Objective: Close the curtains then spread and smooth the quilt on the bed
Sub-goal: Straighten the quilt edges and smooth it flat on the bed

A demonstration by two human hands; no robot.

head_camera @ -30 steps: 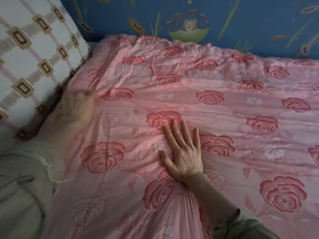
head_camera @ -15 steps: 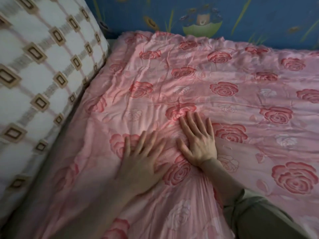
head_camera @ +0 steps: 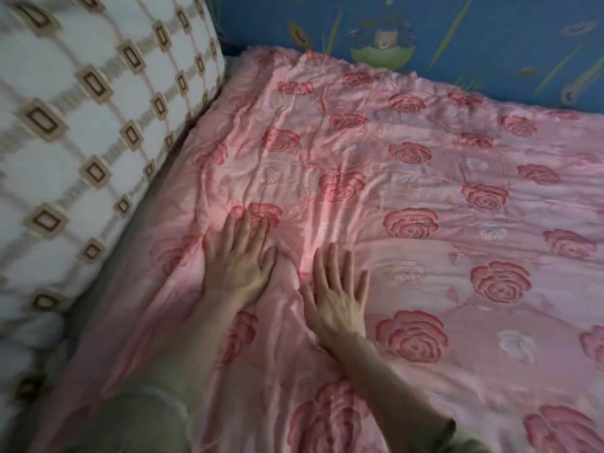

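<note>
Quilt [head_camera: 425, 197], creased pink rose fabric, under flat left hand [head_camera: 237, 263] and right hand [head_camera: 336, 299].

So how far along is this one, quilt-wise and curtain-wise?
Done: the quilt lies spread out, reaching the blue wall and running beside the pillow. In hand: the left hand and the right hand both press flat on it, fingers straight, smoothing. Left: creases run between and beyond the hands, mostly on the pillow side. The curtains are out of view, so that step cannot be judged.
</note>
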